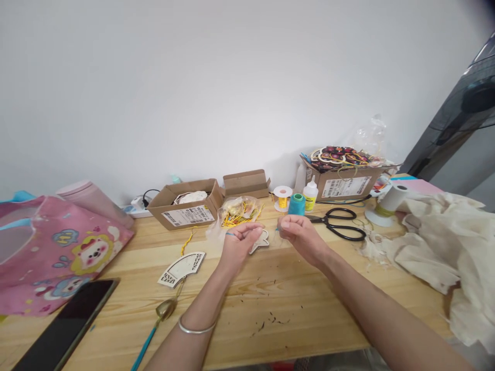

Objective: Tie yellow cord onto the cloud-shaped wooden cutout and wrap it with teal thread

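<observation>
As hands [240, 245] pinch thread [231, 234] (blue), wooden table [309, 304]

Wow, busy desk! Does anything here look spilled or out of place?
Yes: small dark specks and scraps lie scattered across the wooden tabletop in front of the left hand and right hand, like spilled bits. A crumpled cream cloth also sprawls over the table's right end.

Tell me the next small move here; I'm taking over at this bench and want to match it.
Probably draw the blue thread gently taut, I'd judge. It shows at the left hand and the right hand, whose fingers seem to pinch it, and it looks slack enough to need steadying. The small wooden cutout lies just below, beside the left hand.
</observation>
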### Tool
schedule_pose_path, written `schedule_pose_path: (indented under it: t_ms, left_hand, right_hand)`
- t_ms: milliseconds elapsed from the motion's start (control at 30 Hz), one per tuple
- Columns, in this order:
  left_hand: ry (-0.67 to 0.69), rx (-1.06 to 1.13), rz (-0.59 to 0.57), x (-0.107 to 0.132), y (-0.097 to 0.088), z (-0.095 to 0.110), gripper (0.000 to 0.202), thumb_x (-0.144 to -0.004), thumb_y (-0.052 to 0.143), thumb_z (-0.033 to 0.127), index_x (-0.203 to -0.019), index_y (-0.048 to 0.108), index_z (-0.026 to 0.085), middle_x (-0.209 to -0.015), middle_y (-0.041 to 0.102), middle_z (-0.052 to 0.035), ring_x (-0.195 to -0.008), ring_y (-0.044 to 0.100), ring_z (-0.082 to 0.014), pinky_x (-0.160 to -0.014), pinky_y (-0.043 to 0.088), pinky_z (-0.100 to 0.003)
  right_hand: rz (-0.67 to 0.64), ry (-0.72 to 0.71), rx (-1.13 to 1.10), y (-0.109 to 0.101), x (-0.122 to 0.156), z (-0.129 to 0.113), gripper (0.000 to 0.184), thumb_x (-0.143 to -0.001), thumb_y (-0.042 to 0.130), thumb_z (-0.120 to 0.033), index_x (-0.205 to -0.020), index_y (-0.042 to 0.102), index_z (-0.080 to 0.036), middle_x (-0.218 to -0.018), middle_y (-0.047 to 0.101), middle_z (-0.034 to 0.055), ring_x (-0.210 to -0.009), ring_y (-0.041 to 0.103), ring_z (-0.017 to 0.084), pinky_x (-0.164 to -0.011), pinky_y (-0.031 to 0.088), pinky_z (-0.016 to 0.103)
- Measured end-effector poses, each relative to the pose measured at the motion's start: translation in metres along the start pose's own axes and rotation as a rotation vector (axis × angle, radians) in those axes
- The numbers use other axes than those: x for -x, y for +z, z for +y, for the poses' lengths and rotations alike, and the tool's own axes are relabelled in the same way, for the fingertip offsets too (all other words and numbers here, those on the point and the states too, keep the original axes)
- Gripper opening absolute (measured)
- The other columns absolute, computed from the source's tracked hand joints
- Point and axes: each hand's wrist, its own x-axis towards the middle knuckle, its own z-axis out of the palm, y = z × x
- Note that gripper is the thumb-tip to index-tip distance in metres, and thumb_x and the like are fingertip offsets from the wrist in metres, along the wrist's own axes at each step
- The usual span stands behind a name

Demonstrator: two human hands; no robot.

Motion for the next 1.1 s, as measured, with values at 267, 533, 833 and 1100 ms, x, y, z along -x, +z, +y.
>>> schedule_pose_path:
  t_ms: [267, 533, 833, 1100]
  left_hand:
    - [0.014, -0.113, -0.066, 0.002, 0.003, -0.003, 0.024, -0.059, 0.067, 0.034, -0.063, 0.06, 0.011, -0.042, 0.039, 0.0059, -0.039, 0.025, -0.002, -0.038, 0.017, -0.016]
    - [-0.015, -0.009, -0.036, 0.001, 0.003, -0.003, 0.029, -0.06, 0.065, 0.039, -0.064, 0.056, 0.012, -0.036, 0.032, 0.0089, -0.034, 0.019, -0.0009, -0.036, 0.01, -0.017]
    - [-0.06, 0.158, -0.063, -0.004, -0.002, -0.004, 0.026, -0.061, 0.065, 0.035, -0.063, 0.049, 0.015, -0.037, 0.026, 0.0112, -0.033, 0.015, -0.0007, -0.034, 0.01, -0.016]
    - [-0.058, 0.289, -0.041, -0.008, -0.01, 0.0, 0.026, -0.063, 0.066, 0.032, -0.066, 0.046, 0.015, -0.041, 0.02, 0.0119, -0.035, 0.011, -0.0006, -0.034, 0.007, -0.015]
  right_hand:
    - [0.002, 0.05, 0.195, 0.001, -0.001, 0.006, 0.026, -0.066, 0.061, -0.038, -0.058, 0.054, -0.015, -0.05, 0.036, -0.0058, -0.047, 0.027, 0.006, -0.046, 0.019, 0.022]
    - [0.015, 0.029, 0.324, 0.009, -0.001, 0.009, 0.024, -0.058, 0.067, -0.036, -0.062, 0.056, -0.016, -0.06, 0.051, -0.0017, -0.055, 0.041, 0.009, -0.052, 0.031, 0.023]
    - [-0.046, -0.006, -0.069, -0.004, -0.001, -0.006, 0.031, -0.067, 0.06, -0.031, -0.05, 0.038, -0.017, -0.05, 0.025, -0.0065, -0.046, 0.021, 0.006, -0.044, 0.018, 0.023]
    - [-0.015, -0.147, -0.345, -0.015, 0.002, -0.024, 0.037, -0.066, 0.057, -0.038, -0.05, 0.029, -0.02, -0.053, 0.012, -0.0066, -0.045, 0.011, 0.009, -0.04, 0.016, 0.023]
